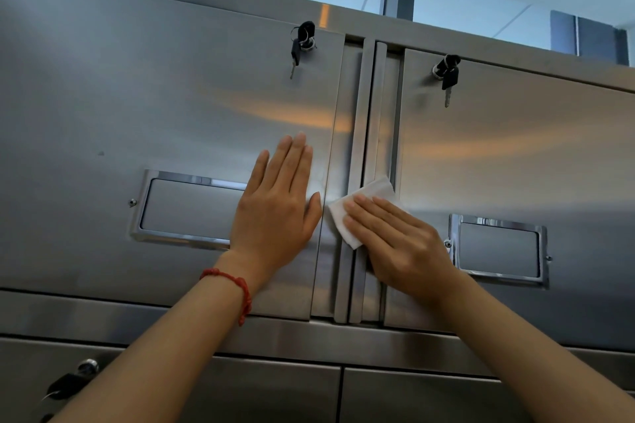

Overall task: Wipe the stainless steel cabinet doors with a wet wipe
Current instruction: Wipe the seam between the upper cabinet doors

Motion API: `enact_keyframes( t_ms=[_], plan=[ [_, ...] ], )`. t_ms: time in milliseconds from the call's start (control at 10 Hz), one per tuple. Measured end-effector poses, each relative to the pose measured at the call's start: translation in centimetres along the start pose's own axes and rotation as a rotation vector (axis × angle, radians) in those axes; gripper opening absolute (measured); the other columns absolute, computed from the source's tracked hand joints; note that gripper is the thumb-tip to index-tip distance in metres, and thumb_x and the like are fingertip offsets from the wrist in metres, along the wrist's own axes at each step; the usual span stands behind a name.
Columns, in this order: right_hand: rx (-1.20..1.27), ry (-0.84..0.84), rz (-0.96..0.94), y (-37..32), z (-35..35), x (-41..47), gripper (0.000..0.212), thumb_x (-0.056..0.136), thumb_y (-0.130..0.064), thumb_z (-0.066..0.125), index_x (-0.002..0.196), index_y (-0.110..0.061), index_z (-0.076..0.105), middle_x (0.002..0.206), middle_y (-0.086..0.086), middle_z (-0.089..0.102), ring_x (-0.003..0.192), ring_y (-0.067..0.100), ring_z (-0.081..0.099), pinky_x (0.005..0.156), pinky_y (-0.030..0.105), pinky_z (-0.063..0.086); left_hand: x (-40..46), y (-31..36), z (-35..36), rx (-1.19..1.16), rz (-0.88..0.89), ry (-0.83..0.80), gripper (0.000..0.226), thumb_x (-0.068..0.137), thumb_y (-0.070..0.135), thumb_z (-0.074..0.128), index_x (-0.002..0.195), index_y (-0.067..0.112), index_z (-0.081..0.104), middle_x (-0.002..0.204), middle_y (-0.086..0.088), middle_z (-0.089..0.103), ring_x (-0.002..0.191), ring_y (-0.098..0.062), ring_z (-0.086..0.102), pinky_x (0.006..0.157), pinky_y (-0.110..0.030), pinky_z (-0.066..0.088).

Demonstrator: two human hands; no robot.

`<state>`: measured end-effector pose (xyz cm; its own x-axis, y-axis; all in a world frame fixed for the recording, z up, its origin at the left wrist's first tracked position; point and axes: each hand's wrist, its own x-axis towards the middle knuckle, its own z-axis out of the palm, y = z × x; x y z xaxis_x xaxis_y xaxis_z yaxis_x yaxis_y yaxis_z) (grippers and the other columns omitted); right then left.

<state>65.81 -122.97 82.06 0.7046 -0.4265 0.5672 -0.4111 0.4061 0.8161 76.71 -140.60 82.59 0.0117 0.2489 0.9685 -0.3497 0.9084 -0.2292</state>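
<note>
Two stainless steel cabinet doors fill the view: the left door (137,106) and the right door (532,154), meeting at vertical edge handles (364,113) in the middle. My left hand (278,213) lies flat with straight fingers on the left door near its inner edge. My right hand (398,244) presses a folded white wet wipe (350,216) against the strip between the doors, fingers straight over it.
A key bunch hangs from the lock of the left door (302,41) and another from the right door (446,72). Each door has a chrome label frame (185,209), (498,247). Lower doors (412,395) sit below, one with a key (68,381).
</note>
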Motion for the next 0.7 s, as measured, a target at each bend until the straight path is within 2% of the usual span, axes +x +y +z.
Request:
enact_keyframes(
  t_ms=[700],
  plan=[
    [0.010, 0.021, 0.084, -0.3, 0.6, 0.5, 0.031, 0.081, -0.007, 0.068, 0.111, 0.004, 0.068, 0.120, 0.022, 0.062, 0.116, 0.032, 0.058, 0.101, 0.043, 0.045, 0.0, 0.0, 0.0, 0.006, -0.004, -0.003, 0.059, 0.096, 0.034, 0.029, 0.140, -0.003, 0.038, 0.147, -0.021, 0.034, 0.138, -0.031, 0.030, 0.112, -0.047, 0.028]
  ],
)
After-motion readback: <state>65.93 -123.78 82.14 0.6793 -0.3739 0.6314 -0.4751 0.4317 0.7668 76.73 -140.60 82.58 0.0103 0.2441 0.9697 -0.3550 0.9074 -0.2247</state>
